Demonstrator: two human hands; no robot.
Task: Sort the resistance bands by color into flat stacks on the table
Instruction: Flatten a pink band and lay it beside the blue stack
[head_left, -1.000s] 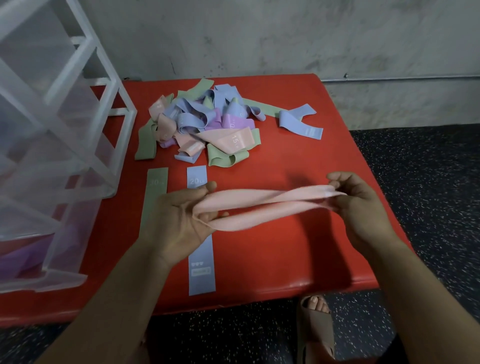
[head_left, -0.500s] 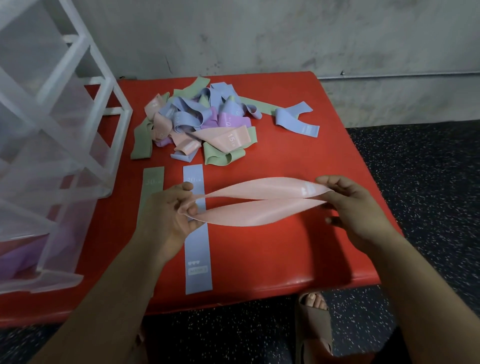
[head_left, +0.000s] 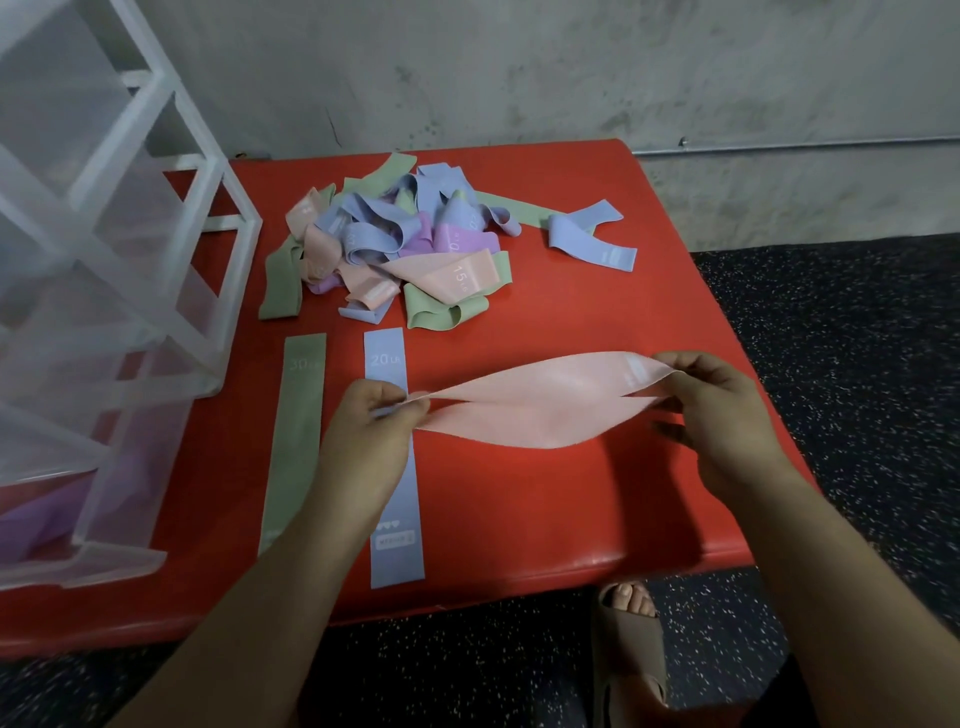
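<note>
The pink band was held stretched above the table, near side, its ends pinched by the left hand and right hand. Its layers were bowed apart. A creased lay overlapping the blue band was judged possible.

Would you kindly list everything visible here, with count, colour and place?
table: 1, red, centre
drawer unit: 1, clear, white frame, table's left
pile: count unclear; pink, blue, green, purple bands; table's far side
loose blue band: 1, blue, right of pile
flat green band: 1, green, near drawer unit
flat blue band: 1, blue, right of flat green band
pink band: 1, pink, held stretched above table
sandal: 1, tan, on floor
left hand: 1, pinches pink band's left end
right hand: 1, pinches its right end
</note>
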